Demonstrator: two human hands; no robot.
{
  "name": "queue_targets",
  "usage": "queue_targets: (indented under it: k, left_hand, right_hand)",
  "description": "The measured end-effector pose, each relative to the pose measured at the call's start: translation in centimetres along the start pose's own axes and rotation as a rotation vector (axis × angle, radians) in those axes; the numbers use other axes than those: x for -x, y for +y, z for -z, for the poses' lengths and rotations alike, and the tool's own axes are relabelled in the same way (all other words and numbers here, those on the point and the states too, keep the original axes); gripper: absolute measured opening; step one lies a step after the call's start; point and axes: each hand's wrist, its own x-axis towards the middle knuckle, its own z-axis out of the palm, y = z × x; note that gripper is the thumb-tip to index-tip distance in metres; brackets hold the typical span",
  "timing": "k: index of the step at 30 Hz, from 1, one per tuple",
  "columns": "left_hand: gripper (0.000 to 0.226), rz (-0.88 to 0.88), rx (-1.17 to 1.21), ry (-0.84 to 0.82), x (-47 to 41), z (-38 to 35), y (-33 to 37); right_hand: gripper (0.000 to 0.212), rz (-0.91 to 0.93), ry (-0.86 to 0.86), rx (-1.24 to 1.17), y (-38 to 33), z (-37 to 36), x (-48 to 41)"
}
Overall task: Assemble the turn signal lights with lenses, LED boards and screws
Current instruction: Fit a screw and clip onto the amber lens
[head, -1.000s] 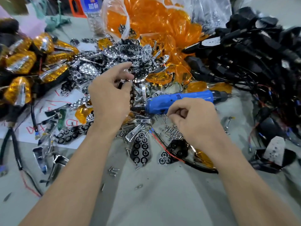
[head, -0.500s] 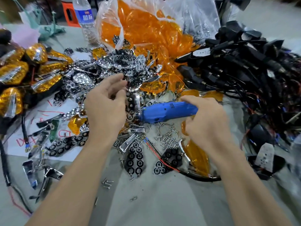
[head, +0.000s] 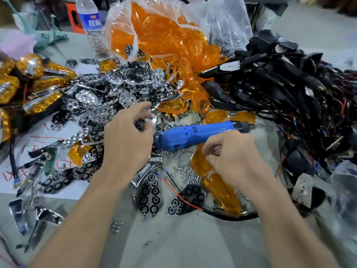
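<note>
My left hand (head: 129,140) reaches into the pile of chrome reflectors (head: 116,88) and pinches a curved chrome reflector piece (head: 155,122) between thumb and fingers. My right hand (head: 231,161) hovers with curled fingers, tips pressed together, over the loose screws (head: 185,171) and an amber lens (head: 220,188); I see nothing in it. The blue electric screwdriver (head: 197,132) lies on the table between my hands, its bit pointing right. A black honeycomb LED holder (head: 150,194) with a red wire lies near my wrists.
A clear bag of amber lenses (head: 164,35) stands at the back. Black housings with wires (head: 280,84) are heaped on the right, assembled amber lights (head: 38,84) on the left. A water bottle (head: 90,20) stands behind. Chrome trims lie on white paper (head: 38,132).
My right hand has come back from beside the screwdriver toward me and now curls over the screws and lens. My left hand has shifted slightly right in the reflector pile.
</note>
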Motion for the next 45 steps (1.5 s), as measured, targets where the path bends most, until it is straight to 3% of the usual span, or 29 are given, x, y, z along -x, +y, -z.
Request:
queue_targets:
  k: [4,8,12,16,19,23,27,30,33,36,41,43,45]
  left_hand:
    - [0.024,-0.071,0.063,-0.014,0.8,-0.2,0.4]
    - [0.021,-0.068,0.080,-0.060,1.0,-0.1,0.5]
    - [0.015,0.005,0.398,-0.313,1.3,0.4,1.6]
    - [0.018,0.060,0.466,-0.427,1.4,0.2,1.9]
    - [0.018,0.104,0.426,-0.382,1.5,0.3,1.5]
    - [0.014,-0.011,0.131,-0.354,1.8,0.2,1.9]
    - [0.043,-0.228,-0.181,-0.406,3.0,-0.3,3.2]
    - [0.061,-0.368,-0.313,-0.365,3.9,-1.2,4.2]
    - [0.068,-0.430,-0.411,-0.393,4.5,-2.1,4.9]
    - [0.065,-0.386,-0.451,-0.384,4.4,-2.2,4.9]
    - [0.044,-0.251,-0.344,-0.332,3.9,-1.3,4.5]
    - [0.036,-0.074,-0.086,-0.331,3.6,-0.9,4.1]
    - [0.026,0.205,0.397,-0.377,2.7,-0.5,3.8]
  right_hand:
    - [0.027,-0.014,0.077,-0.241,-0.2,-0.7,0.0]
    - [0.030,-0.010,0.128,-0.404,-0.6,-0.9,0.2]
    - [0.036,0.081,0.347,-0.621,-1.8,-1.3,0.0]
    - [0.048,0.096,0.284,-0.654,-2.9,-2.4,-0.3]
    - [0.046,0.070,0.270,-0.523,-1.9,-2.0,-0.4]
    - [0.045,0.036,0.166,-0.318,-0.2,-0.9,-0.1]
    - [0.036,0.001,0.174,-0.257,-0.4,-0.6,0.1]
    - [0.019,-0.048,0.231,-0.072,-0.2,-0.1,0.0]
    - [0.007,-0.087,0.059,0.150,0.1,0.6,0.1]
    - [0.013,-0.086,-0.136,0.115,0.5,1.2,0.0]
    - [0.020,-0.018,-0.252,0.086,1.2,2.0,0.1]
    - [0.023,-0.019,-0.217,0.040,1.1,1.8,0.0]
    - [0.026,-0.018,-0.064,-0.132,0.7,1.6,-0.3]
